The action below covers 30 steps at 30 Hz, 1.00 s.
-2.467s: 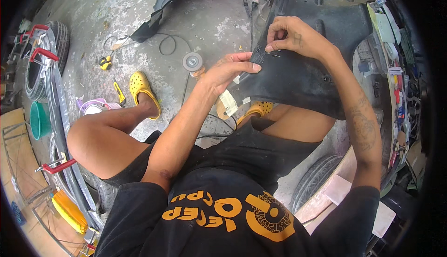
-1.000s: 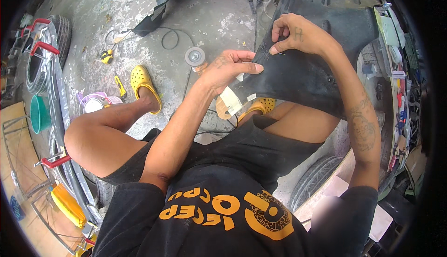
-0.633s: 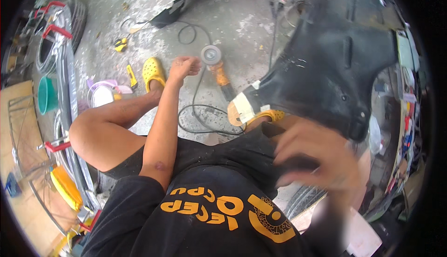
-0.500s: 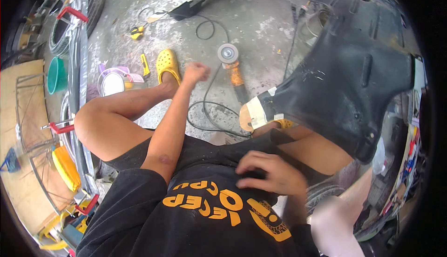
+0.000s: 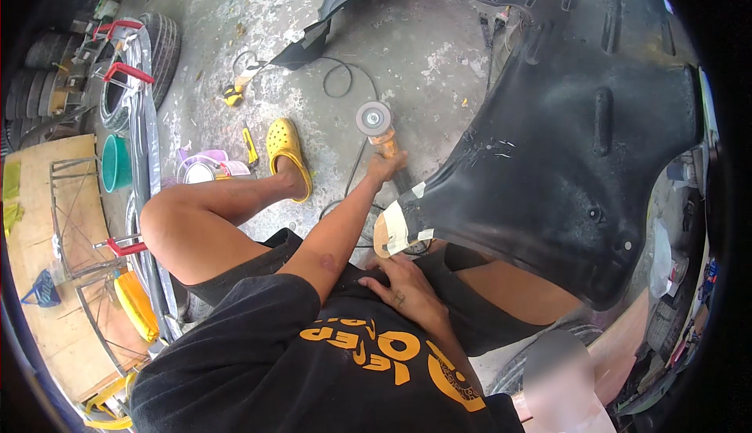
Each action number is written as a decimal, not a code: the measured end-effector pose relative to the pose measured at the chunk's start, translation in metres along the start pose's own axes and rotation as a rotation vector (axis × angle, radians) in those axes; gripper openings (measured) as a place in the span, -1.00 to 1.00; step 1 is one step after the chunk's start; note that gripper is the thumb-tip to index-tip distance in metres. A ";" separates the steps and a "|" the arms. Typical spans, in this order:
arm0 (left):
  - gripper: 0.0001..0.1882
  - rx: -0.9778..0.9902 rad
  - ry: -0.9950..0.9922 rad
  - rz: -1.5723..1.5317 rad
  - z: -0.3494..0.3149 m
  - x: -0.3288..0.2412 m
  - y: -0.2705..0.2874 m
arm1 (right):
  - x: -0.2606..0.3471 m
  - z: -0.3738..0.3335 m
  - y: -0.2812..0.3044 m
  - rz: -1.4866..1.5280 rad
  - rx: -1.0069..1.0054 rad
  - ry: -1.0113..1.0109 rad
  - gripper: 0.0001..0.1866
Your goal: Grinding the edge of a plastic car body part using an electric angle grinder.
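Note:
My left hand (image 5: 388, 165) is closed round the orange and black body of an angle grinder (image 5: 382, 141), which lies on the concrete floor. Its grey disc (image 5: 374, 119) points away from me, and a dark cord curls beside it. Over my right thigh rests a large black moulded panel (image 5: 548, 151). At the panel's near-left corner, a tan rounded piece (image 5: 381, 235) is fixed with strips of cream masking tape (image 5: 396, 225). My right hand (image 5: 407, 286) lies low at my lap, fingers stretched and thumb apart, fingertips close to the tan piece; whether they touch it I cannot tell.
A yellow utility knife (image 5: 250, 145), a yellow tape measure (image 5: 233, 96) and a teal bucket (image 5: 117, 163) are on the left. Beside them stands a long plastic-wrapped bar with red clamps (image 5: 128, 72). Tyres (image 5: 163, 53) and plywood (image 5: 39, 213) lie farther left.
My left hand has reached forward and right, down onto the grinder, and closed on it. My right hand has moved from my chest to my lap beside the tan piece. The view has shifted.

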State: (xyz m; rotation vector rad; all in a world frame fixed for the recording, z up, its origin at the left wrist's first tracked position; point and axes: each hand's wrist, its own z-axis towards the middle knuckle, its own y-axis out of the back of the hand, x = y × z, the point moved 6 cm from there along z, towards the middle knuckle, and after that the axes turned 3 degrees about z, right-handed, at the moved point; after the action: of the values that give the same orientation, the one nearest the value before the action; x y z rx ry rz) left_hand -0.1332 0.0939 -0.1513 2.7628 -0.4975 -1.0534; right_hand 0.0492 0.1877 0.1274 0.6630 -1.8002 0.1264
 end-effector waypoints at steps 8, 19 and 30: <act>-0.48 -0.043 -0.069 -0.026 0.038 0.013 -0.004 | 0.003 0.003 0.001 0.018 -0.016 0.054 -0.65; -0.60 0.112 -0.219 -0.821 -0.013 -0.004 0.043 | 0.014 0.006 0.010 0.060 -0.184 0.073 -0.67; -0.52 0.156 -0.554 -0.719 -0.202 -0.144 0.158 | 0.061 -0.002 -0.007 0.036 -0.313 0.314 -0.38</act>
State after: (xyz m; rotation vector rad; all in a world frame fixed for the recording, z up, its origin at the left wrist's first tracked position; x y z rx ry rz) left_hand -0.1387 0.0005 0.1274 2.8030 0.4430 -2.0226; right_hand 0.0429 0.1600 0.1812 0.3648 -1.4869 -0.0271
